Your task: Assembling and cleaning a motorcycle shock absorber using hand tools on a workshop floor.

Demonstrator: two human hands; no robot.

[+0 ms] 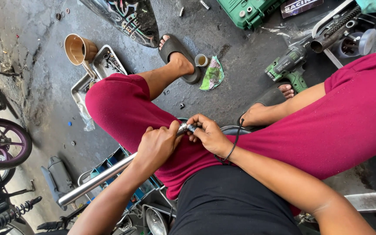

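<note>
Dark, stained concrete floor (44,87) lies beneath us, scattered with small washers and parts. We sit with both knees raised in red shorts (349,113), feet in dark sandals (177,50).

Our left hand (155,146) is clenched around the upper end of a long metal tube (96,180). The tube lies across our left thigh. Its long axis runs diagonally: the far end points down and to the left of the view, the gripped end up and to the right, toward our right hand. Our right hand (209,135) pinches a small silver fitting (187,128) at the tip of the tube between thumb and fingertips; a black band (233,146) circles that wrist. The two hands touch at the tube's end.

Around us: a tan funnel (78,50) rests at a metal tray (105,65) on the left, a small cup (201,60) and a crumpled green wrapper (213,73) lie beside our left foot, a green cordless drill (288,65) lies near our right foot, and a purple-rimmed wheel (1,143) stands at the left edge.
</note>
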